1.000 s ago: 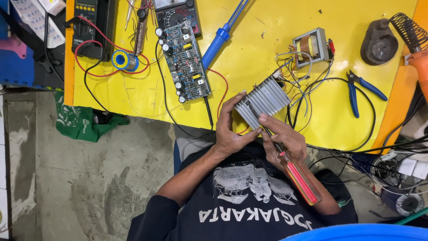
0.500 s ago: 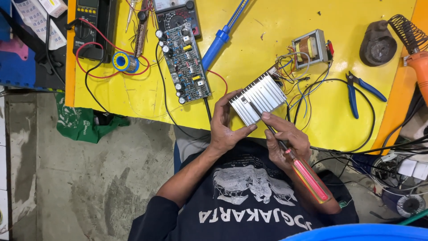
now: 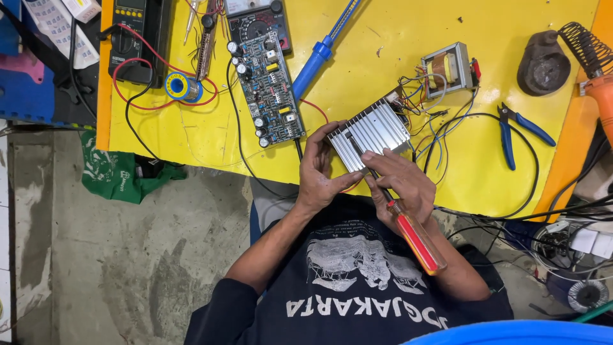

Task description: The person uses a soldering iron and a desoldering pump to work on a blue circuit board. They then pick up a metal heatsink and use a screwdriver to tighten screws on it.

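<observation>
The left hand (image 3: 317,176) is clamped around the near-left end of a finned aluminium heatsink (image 3: 370,133), fingers curled over its edge to steady it at the front of the yellow table (image 3: 408,25). The right hand (image 3: 402,185) is closed on a red-handled screwdriver (image 3: 408,233), whose shaft runs up and left so that the tip sits among the fins near the heatsink's left corner; whether it is seated in a screw head is too small to tell. The step in hand looks like driving or loosening 1 fastener on the heatsink, and the next move calls for keeping the tip pressed straight while the left hand resists the twist. A tangle of thin wires (image 3: 424,105) joins the heatsink's far end to a small transformer (image 3: 447,67). Further out lie a green circuit board (image 3: 268,89), a blue soldering iron (image 3: 322,51), blue-handled cutters (image 3: 511,131) and a solder reel (image 3: 181,86).
</observation>
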